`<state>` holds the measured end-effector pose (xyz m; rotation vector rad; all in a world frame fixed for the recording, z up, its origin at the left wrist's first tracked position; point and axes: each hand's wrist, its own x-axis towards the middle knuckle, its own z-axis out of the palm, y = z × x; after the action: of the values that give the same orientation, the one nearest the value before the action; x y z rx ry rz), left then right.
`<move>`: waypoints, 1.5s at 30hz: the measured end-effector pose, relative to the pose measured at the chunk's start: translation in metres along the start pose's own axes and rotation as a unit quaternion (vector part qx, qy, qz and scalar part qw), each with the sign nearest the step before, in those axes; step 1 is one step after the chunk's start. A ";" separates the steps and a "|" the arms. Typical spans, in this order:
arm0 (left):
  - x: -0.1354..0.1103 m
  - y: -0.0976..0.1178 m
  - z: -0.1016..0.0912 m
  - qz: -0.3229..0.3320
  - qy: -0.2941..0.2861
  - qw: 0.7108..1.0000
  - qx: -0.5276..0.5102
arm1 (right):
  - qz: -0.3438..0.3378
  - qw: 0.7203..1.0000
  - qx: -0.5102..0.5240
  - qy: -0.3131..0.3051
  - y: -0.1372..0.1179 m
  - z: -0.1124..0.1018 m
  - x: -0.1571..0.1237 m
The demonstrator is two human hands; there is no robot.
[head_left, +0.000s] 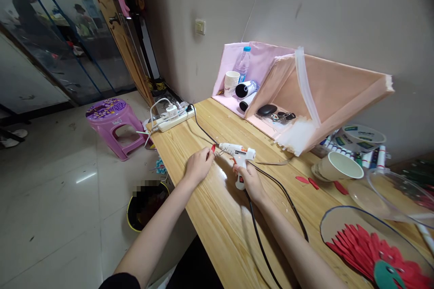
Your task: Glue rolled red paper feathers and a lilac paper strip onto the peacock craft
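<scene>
My right hand [250,181] is wrapped round the handle of a white hot glue gun [233,149], whose nozzle points left. Just in front of that nozzle, my left hand [199,165] pinches a small red petal [213,148]. Nozzle and petal are very close; I cannot tell whether they touch. A black cord runs from the gun's handle across the wooden table [206,216]. Several loose red petals [313,184] lie to the right of my right hand. Nearer me at the right, a cardboard piece [334,221] carries many red petals and a green piece [387,275].
A power strip [172,119] sits at the table's far left corner. Behind stands a pink cardboard shelf [261,49] with paper cups and a bottle. A paper cup [339,167] stands at right. On the floor are a purple stool [117,126] and a bin [130,216].
</scene>
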<state>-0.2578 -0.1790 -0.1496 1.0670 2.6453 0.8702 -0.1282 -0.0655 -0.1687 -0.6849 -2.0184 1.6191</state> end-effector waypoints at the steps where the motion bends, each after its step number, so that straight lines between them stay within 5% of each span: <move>1: 0.000 0.000 0.000 -0.001 0.000 1.000 0.001 | 0.001 1.000 0.002 -0.002 0.000 0.000 0.000; 29: 0.001 -0.003 0.000 -0.001 0.010 0.999 -0.042 | 0.016 0.999 -0.012 -0.036 -0.005 -0.002 -0.001; 35: 0.002 -0.008 -0.001 -0.001 0.026 0.987 -0.156 | -0.010 0.999 0.018 0.034 -0.003 -0.005 0.014; 39: 0.002 -0.007 0.003 0.031 0.007 0.952 -0.306 | -0.067 0.988 -0.107 0.084 -0.007 -0.006 0.046; 45: -0.003 0.014 0.004 0.022 -0.148 0.825 -0.545 | -0.113 0.956 -0.255 0.085 -0.009 0.011 0.087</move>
<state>-0.2461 -0.1717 -0.1448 0.7985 1.4059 1.7095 -0.2033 -0.0199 -0.1578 -0.7063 -2.3011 0.8775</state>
